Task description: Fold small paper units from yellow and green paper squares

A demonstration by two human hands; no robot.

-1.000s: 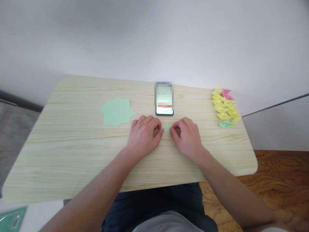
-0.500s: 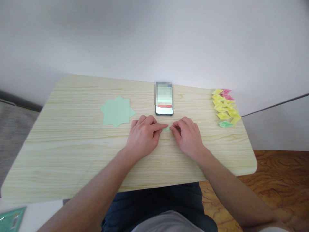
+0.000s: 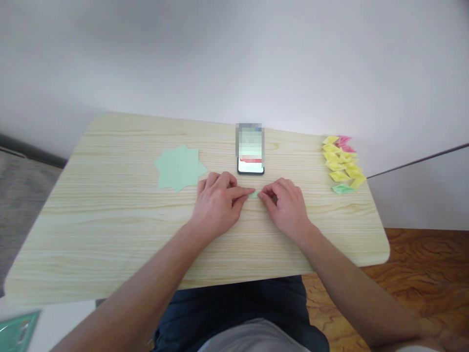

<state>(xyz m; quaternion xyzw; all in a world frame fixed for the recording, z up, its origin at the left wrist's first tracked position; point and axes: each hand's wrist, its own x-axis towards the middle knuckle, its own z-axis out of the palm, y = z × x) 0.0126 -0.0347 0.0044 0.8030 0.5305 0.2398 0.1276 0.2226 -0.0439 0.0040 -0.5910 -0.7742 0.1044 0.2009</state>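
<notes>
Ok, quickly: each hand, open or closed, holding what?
Left hand: closed, holding a small green paper.
Right hand: closed, holding the same paper's right edge.

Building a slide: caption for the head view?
Left hand and right hand touching a small green paper near a phone, green sheets to the left, folded papers to the right.

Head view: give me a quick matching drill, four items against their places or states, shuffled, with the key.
1 Phone
2 Pale green sheets
3 Small folded paper
4 Pink folded papers

A Between left hand and right hand
B Beside yellow folded papers
C Overlapping, star-like outline
D Screen lit

Pairs: 1-D, 2-C, 3-A, 4-B
</notes>
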